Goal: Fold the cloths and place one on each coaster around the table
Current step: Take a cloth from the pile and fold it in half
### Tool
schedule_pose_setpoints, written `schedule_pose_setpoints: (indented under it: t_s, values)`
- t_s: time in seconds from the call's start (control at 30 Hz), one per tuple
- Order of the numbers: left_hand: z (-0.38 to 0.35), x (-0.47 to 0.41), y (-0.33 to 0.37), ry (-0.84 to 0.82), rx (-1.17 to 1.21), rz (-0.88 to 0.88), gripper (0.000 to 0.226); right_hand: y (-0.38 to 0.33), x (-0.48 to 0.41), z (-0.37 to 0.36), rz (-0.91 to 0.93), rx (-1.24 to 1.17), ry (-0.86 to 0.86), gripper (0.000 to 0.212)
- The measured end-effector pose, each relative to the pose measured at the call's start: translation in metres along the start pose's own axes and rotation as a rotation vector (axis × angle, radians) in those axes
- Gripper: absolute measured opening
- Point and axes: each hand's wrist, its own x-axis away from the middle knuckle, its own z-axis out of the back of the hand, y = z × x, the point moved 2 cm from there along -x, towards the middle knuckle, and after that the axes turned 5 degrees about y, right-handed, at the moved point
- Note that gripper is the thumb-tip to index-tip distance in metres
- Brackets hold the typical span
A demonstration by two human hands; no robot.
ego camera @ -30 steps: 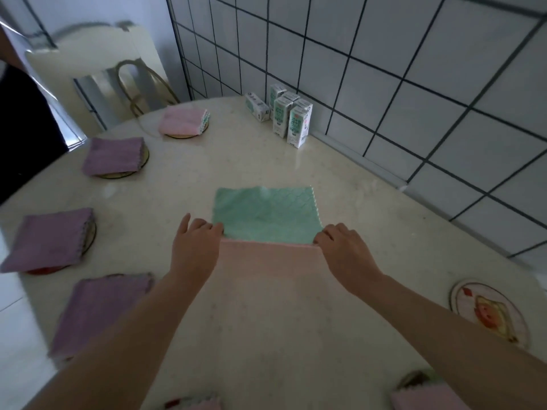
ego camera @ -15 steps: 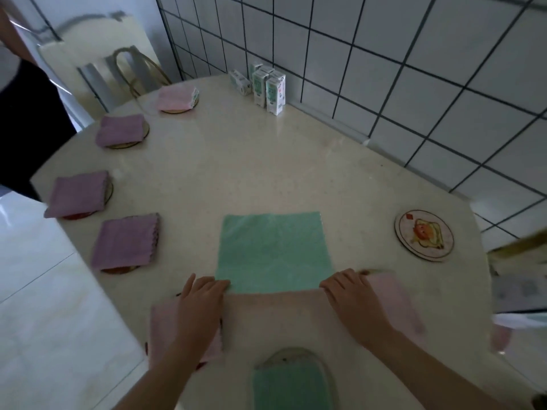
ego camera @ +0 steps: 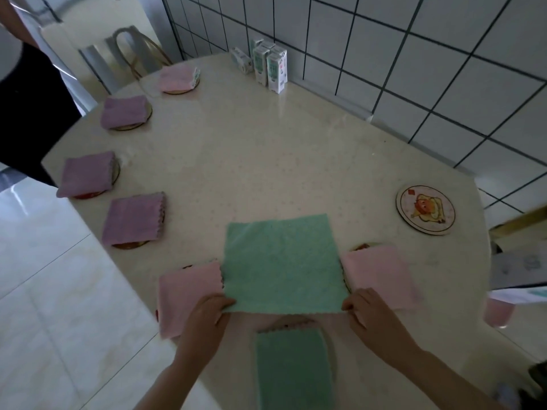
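- Green cloth [ego camera: 281, 261] lay flat on table [ego camera: 266, 161], between two pink folded cloths.
- Left hand [ego camera: 204, 318] pinched its near left corner.
- Right hand [ego camera: 373, 315] pinched its near right corner.
- Bare coaster [ego camera: 425, 209] beyond, rightward.

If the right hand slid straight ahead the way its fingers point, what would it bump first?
The right hand points up and left over the green cloth it pinches, so probably only that cloth; beyond it the table looks bare.

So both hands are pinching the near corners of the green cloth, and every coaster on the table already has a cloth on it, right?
Not every one. The head view shows the coaster at the right bare. Both the left hand and right hand do pinch the green cloth.
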Motion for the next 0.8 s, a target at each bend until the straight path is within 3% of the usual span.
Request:
schedule_pose_setpoints:
  t_s: [0.13,0.23,0.33,0.53,0.8]
  values:
    - [0.008,-0.025,0.004,-0.073,0.295,0.317,0.032,0.002,-0.025,0.011,-0.16,-0.175,0.024,0.016]
    - [0.012,-0.051,0.01,-0.078,0.324,0.337,0.011,0.008,-0.056,0.018,-0.345,-0.295,0.067,0.027]
    - [0.011,-0.075,0.015,-0.046,0.317,0.358,0.016,0.016,-0.089,0.021,-0.446,-0.386,0.103,0.031]
    - [-0.004,-0.122,0.009,0.025,0.325,0.424,0.029,0.032,-0.162,0.011,-0.429,-0.326,0.061,0.023]
    - [-0.026,-0.159,0.003,0.045,0.205,0.449,0.028,0.056,-0.212,-0.013,-0.432,-0.264,-0.067,0.017]
